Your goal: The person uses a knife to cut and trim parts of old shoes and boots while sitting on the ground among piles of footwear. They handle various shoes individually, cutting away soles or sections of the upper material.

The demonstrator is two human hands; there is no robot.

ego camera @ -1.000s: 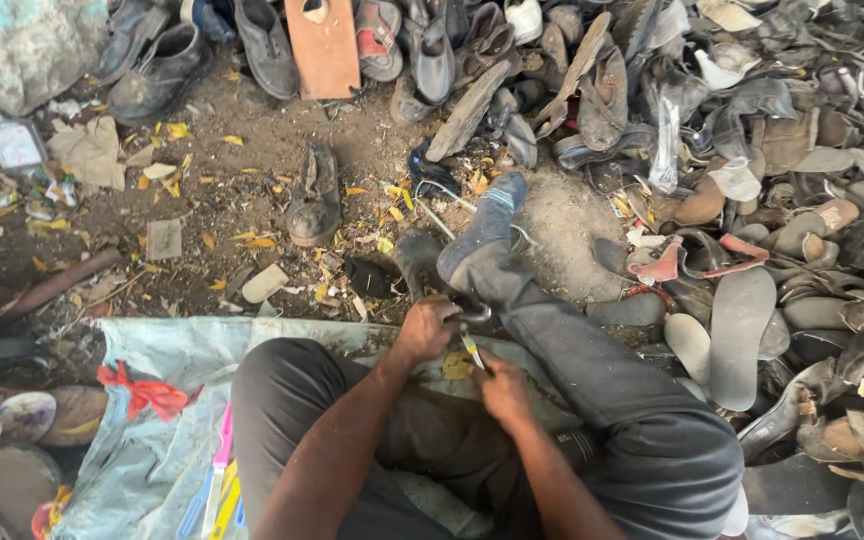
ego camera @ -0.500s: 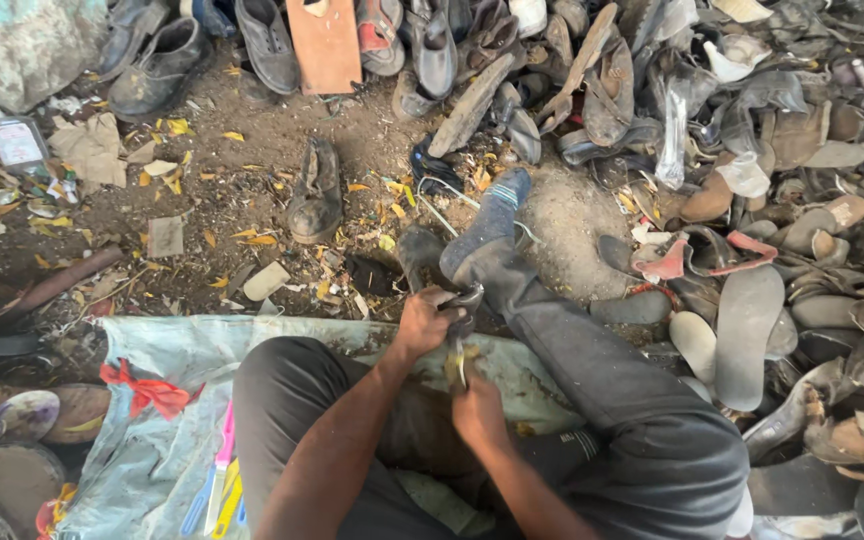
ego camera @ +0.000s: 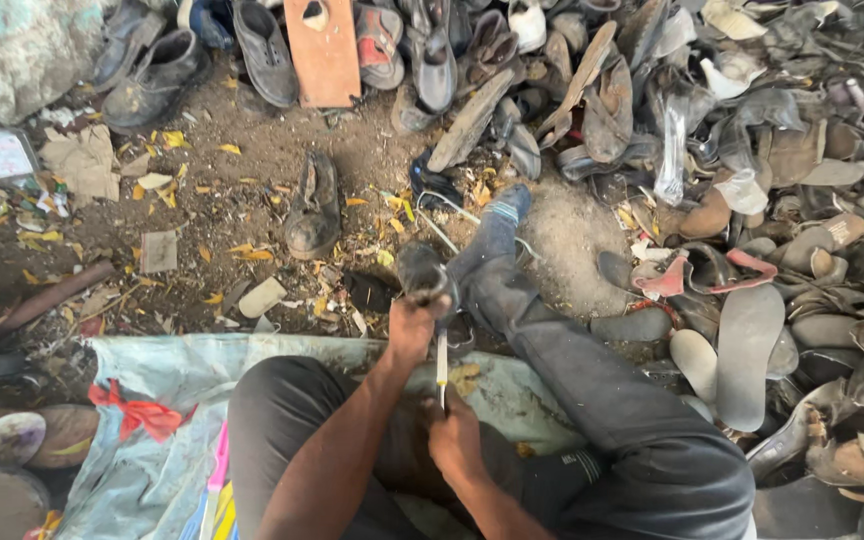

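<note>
Sitting on a pale blue sheet (ego camera: 142,400) spread over the dirt, the person works between the knees: the right hand (ego camera: 455,440) is curled shut around the handle of a thin tool (ego camera: 442,362), its pale shaft rising straight up from the fist toward the other hand. Just above it, the left hand (ego camera: 412,328) is wrapped tight around the lower part of a worn dark shoe (ego camera: 422,272), which stands up from the grip, beside the outstretched leg (ego camera: 552,350). The shoe looks light but stiff in the sole and limp in the upper, dusty rather than slippery, so it is best held firmly around the middle, as now, while the slim tool wants a full fist low on its handle. Half a second earlier the hands sat closer together with the tool less upright; now the right hand has drawn back toward the body and the shaft shows plainly. Beyond the left hand lies a lone boot (ego camera: 314,208) on bare ground, and farther off a heap of old shoes and soles (ego camera: 752,200).
</note>
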